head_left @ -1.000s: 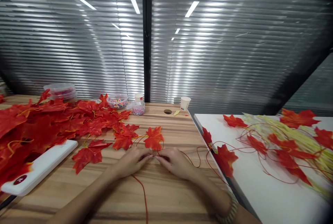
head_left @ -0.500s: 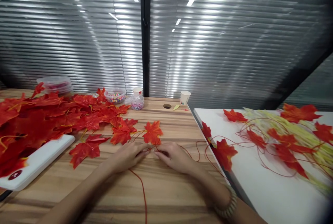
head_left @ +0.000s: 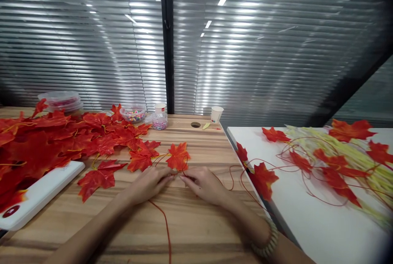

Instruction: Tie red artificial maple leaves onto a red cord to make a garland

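Both hands meet at the middle of the wooden table, just below an orange-red maple leaf (head_left: 178, 156). My left hand (head_left: 151, 183) is closed, its fingertips pinching the thin red cord (head_left: 167, 225), which trails down toward the table's front edge. Facing it, my right hand (head_left: 204, 184) also has its thumb and fingers pinched on the cord. A small loop of cord rises between the fingertips. More cord runs from the right hand to leaves (head_left: 264, 181) at the table's right edge. The exact crossing of the cord is partly hidden by the fingers.
A heap of red leaves (head_left: 39, 149) covers the left side, partly over a white bar-shaped object (head_left: 46, 194). Behind are a bowl of beads (head_left: 134, 114), a bead jar (head_left: 159, 122) and a paper cup (head_left: 216, 114). A white table (head_left: 302, 215) on the right bears leaves and yellow strands (head_left: 330, 149).
The whole view has shifted slightly, so things appear a little further left. Both hands keep nearly the same pose, with their fingertips still at the cord.
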{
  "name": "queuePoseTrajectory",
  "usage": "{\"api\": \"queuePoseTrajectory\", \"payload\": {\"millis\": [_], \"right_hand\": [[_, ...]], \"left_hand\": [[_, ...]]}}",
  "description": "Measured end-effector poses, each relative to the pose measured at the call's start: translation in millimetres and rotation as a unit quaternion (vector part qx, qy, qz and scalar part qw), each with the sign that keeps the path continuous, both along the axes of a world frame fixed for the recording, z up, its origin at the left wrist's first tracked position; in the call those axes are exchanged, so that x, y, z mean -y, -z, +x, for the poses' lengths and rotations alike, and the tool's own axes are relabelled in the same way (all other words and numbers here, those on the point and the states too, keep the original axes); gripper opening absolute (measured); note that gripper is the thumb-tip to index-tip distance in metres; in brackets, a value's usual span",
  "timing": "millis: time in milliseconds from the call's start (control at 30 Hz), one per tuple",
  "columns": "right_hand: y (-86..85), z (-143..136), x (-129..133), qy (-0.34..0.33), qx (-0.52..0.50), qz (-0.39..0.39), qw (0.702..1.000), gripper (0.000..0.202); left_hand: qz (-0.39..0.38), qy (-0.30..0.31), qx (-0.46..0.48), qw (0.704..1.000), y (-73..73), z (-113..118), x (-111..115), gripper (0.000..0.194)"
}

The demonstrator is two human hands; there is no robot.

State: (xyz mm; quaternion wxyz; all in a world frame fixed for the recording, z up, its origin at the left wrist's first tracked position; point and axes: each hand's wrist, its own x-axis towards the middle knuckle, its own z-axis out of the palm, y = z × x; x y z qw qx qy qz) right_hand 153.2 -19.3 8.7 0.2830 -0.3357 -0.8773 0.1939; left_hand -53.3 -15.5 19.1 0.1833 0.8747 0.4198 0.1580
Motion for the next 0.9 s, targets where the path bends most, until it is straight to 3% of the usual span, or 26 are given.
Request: {"api": "queuePoseTrajectory", "payload": {"millis": [267,700,900], "right_hand": [[1.6,-0.3,-0.1,0.01,-0.016,0.016,1.0,0.021],[1.1,-1.9,1.7,0.015,-0.028,0.008,0.999,0.026],[3.5,-2.2,0.6,0.017,-0.034,0.019,0.999,0.026]], "left_hand": [[0.004,-0.032,0.072,0.997,1.5,3.3,1.1,0.029],[0.083,-0.067,0.109,0.988,8.0,-2.1,-0.8,0.028],[0.085,-0.078,0.126,0.985,5.0,0.6,2.5,0.029]]}}
